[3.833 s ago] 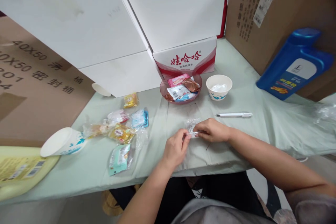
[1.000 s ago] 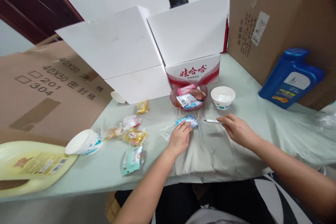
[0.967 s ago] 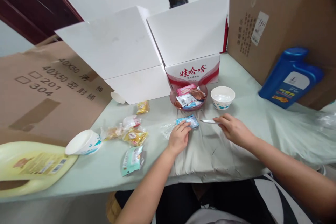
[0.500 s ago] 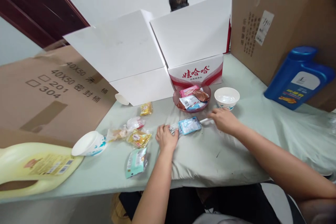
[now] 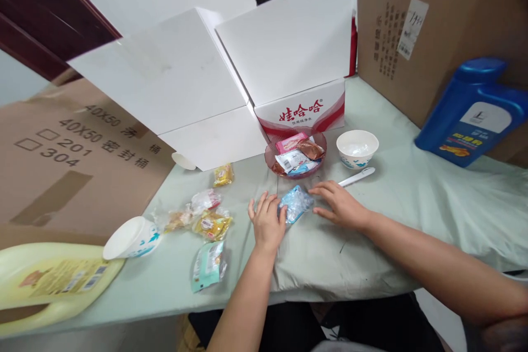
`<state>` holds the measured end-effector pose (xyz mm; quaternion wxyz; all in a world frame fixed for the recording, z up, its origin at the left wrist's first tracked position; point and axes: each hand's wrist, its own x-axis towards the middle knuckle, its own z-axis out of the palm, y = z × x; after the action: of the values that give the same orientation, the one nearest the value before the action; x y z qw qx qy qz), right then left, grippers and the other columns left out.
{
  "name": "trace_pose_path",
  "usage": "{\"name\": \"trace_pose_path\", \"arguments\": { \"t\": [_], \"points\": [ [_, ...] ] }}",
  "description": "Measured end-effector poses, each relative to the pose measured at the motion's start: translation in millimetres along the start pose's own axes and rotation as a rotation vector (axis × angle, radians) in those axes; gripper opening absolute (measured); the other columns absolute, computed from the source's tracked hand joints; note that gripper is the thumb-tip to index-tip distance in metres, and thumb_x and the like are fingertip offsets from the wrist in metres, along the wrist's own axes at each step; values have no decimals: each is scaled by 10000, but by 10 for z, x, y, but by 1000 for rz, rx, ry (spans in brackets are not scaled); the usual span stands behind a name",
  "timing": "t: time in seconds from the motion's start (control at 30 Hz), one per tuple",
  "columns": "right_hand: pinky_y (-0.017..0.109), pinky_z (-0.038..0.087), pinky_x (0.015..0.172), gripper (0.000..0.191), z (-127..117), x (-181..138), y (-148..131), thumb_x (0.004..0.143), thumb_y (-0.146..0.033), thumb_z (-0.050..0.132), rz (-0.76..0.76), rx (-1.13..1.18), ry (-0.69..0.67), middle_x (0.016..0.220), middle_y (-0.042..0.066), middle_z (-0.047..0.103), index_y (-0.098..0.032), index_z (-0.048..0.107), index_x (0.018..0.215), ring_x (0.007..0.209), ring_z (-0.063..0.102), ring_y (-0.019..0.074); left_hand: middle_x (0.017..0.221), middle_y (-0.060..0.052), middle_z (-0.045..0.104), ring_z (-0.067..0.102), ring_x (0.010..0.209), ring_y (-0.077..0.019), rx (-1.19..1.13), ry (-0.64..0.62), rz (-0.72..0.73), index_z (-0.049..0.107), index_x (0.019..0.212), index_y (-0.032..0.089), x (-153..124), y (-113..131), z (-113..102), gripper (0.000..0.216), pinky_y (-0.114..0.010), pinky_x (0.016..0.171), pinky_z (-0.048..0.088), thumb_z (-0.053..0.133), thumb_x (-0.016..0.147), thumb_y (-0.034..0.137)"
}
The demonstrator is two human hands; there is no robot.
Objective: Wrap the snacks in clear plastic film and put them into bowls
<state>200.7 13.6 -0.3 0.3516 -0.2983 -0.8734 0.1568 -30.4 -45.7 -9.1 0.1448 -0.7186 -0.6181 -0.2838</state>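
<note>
A blue, flat, rectangular piece [image 5: 295, 203] lies on the table between my hands, with crumpled clear plastic film over it. My left hand [image 5: 268, 220] is open, fingers spread, its fingertips at the film's left edge. On the other side my right hand [image 5: 340, 204] is open too, fingers stretched toward the right edge of the film; whether they touch it I cannot tell. Just beyond the right hand lies a slim white-handled tool [image 5: 357, 177], its near end hidden behind the fingers.
Behind stand a pink clear bowl [image 5: 270, 164] of packets and a paper bowl [image 5: 358, 159] holding clear plastic. Wrapped snacks [image 5: 212, 224], a tipped paper bowl [image 5: 134, 237] and a yellow jug [image 5: 61, 280] lie left. A blue bottle [image 5: 470, 115] stands right; boxes line the back, a person beyond.
My right hand has let go of the white-handled tool, which now lies on the table, and has moved to the film-covered blue piece. My left hand's fingers have spread. The view has shifted slightly.
</note>
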Motion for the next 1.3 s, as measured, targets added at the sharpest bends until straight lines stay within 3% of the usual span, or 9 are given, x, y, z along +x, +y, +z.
{"name": "trace_pose_path", "arguments": {
  "t": [0.13, 0.27, 0.33, 0.43, 0.63, 0.87, 0.97, 1.1, 1.3],
  "points": [
    [459, 474, 938, 312, -101, -19, 110, 936, -379, 526, 103, 25, 168, 1125, 143, 627, -194, 584, 1181, 1089, 570, 270, 1158, -91, 712, 618, 1155, -246, -32, 66, 180, 668, 1114, 213, -46, 97, -34, 245, -442, 1037, 383, 495, 942, 203],
    [463, 446, 980, 492, -63, -19, 48, 841, -465, 654, -38, 79, 27, 1257, 163, 586, -186, 555, 1234, 1159, 540, 285, 1123, -96, 723, 640, 1087, -257, 7, -1, 126, 687, 1111, 225, -52, 106, 20, 281, -440, 962, 434, 462, 947, 194],
    [460, 454, 950, 366, -8, -15, -1, 851, -403, 640, -71, 60, -47, 1241, 173, 598, -177, 605, 1136, 1114, 564, 286, 1076, -86, 736, 644, 1066, -258, 12, -40, 117, 708, 1044, 233, -36, 80, 39, 267, -440, 943, 437, 466, 940, 191],
    [387, 482, 837, 128, -10, -10, 7, 886, -237, 517, 73, 98, 15, 962, 114, 677, -187, 634, 900, 898, 617, 229, 1011, -67, 748, 646, 1052, -246, 2, 22, 137, 707, 972, 225, -2, 88, -24, 237, -433, 961, 415, 478, 932, 174],
    [280, 461, 618, 140, -244, -14, 285, 822, -291, 481, 398, 206, 294, 742, 25, 637, -197, 579, 788, 677, 575, 167, 937, -35, 742, 630, 1090, -252, 15, 167, 311, 665, 1001, 230, -44, 375, -384, 203, -476, 1046, 316, 528, 903, 117],
    [334, 483, 710, 197, -368, -22, 287, 812, -284, 451, 470, 184, 462, 899, 68, 671, -192, 602, 899, 791, 598, 198, 795, -47, 660, 632, 827, -217, -66, -373, 631, 642, 1008, 204, -450, 669, -605, 156, -360, 746, 514, 511, 925, 184],
    [298, 477, 709, 206, -433, -41, 92, 888, -343, 477, 210, 302, 325, 870, 57, 675, -192, 613, 920, 767, 605, 174, 842, -60, 664, 623, 790, -211, -111, -440, 533, 631, 1005, 189, -505, 640, -646, 162, -345, 672, 529, 502, 943, 265],
    [240, 403, 598, 267, -438, -44, -62, 945, -352, 468, -50, 302, -180, 699, 14, 646, -181, 640, 832, 613, 562, 128, 960, -74, 694, 638, 879, -203, -88, -415, 390, 639, 1019, 186, -353, 516, -580, 230, -337, 769, 548, 416, 962, 186],
    [265, 403, 654, 230, -354, -22, 21, 840, -368, 659, 106, -106, -406, 899, 61, 690, -177, 685, 967, 754, 630, 187, 1442, -159, 477, 561, 1159, -344, 284, -453, 81, 553, 1306, 188, 54, 431, -420, 427, -484, 897, 510, 587, 889, 275]
  ]
}}
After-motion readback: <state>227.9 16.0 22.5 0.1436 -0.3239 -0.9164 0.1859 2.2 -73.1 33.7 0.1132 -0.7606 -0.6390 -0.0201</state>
